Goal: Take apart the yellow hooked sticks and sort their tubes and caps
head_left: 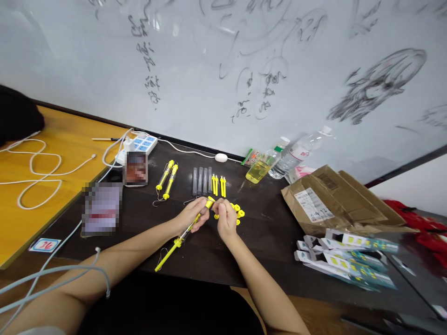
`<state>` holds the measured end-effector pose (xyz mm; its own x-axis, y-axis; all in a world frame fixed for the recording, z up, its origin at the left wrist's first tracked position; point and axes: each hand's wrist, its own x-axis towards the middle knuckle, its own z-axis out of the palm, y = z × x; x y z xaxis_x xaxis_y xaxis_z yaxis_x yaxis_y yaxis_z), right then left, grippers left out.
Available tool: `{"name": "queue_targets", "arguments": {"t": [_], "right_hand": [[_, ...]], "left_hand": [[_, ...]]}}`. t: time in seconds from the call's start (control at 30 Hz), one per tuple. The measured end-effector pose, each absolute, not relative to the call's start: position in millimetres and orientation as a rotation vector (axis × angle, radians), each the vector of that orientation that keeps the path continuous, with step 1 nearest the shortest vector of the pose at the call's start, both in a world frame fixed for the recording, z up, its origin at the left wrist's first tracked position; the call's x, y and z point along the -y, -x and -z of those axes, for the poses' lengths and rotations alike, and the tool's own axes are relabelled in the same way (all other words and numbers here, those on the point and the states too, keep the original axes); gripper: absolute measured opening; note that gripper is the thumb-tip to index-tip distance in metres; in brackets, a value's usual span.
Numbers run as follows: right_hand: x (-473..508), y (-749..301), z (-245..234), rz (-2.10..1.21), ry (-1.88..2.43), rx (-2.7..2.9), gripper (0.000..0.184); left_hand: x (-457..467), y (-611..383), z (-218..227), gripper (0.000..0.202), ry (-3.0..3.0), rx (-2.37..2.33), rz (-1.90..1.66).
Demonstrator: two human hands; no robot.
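My left hand (194,215) is closed round a tubular spring scale (178,242) with yellow ends and a clear barrel. The scale slants down to the left, with its yellow rod drawn out and a metal hook at the low end. Beside its yellow cap, my right hand (226,218) pinches a thin metal wire piece (217,202) that reaches the cap. Several yellow ring-like caps (240,213) lie right behind the right hand. Farther back lie clear tubes (200,180) and short yellow rods (222,186). Two more spring scales (168,180) rest to the left.
Bottles (260,168) stand by the whiteboard (195,93). At right are a cardboard box (328,200) and flattened cartons (349,260). A power strip (141,144), two blurred flat items (101,209) and white cables (52,174) are at left.
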<state>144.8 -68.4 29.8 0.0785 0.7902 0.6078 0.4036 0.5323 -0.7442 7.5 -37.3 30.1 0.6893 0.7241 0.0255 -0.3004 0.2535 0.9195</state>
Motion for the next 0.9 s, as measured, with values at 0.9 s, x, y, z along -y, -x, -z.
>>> {"name": "queue_targets", "arguments": {"t": [0.9], "right_hand": [[71,-152,-33,-0.342,1.143,1.612,0.035]], "left_hand": [[42,-9,-36,0.040,-1.082,-0.533,-0.761]]}}
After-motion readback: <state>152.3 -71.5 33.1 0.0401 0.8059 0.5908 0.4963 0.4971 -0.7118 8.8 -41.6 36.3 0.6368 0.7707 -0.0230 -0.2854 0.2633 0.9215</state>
